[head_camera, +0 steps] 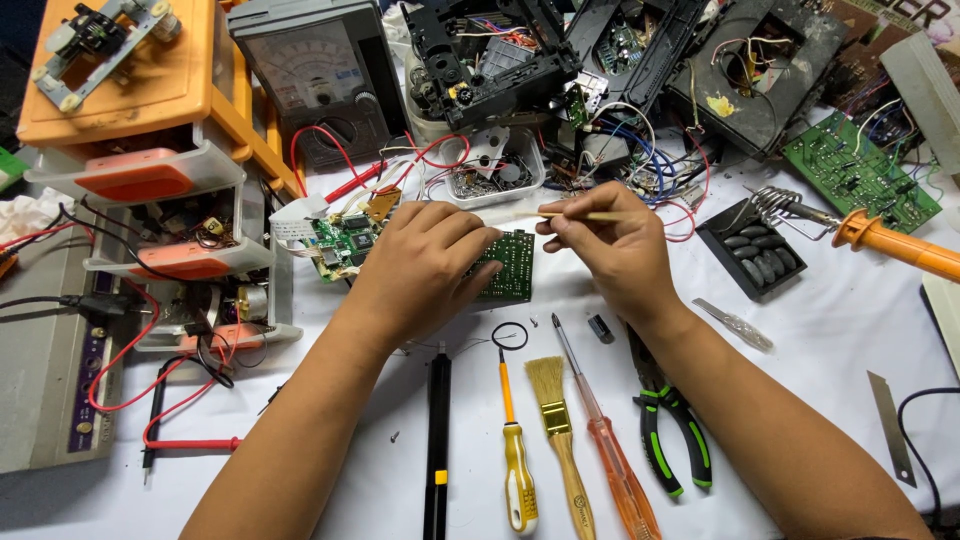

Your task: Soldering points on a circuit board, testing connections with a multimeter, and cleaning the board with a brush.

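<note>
A small green circuit board [516, 262] lies on the white cloth at the middle of the bench. My left hand [422, 265] rests over its left part, fingers curled on it and pinning it down. My right hand [612, 250] is just right of the board, pinching a thin tan stick [596, 216] that points left above the board's top edge. What the stick's tip touches is hidden behind my left fingers.
Below my hands lie a black pen-like tool [437, 450], two screwdrivers [516, 470] [610, 450], a brush [556, 420] and green-handled pliers [668, 430]. An orange soldering iron [880, 240] rests at right. An analog meter [310, 75], drawer boxes [150, 150] and dismantled electronics [540, 60] crowd the back.
</note>
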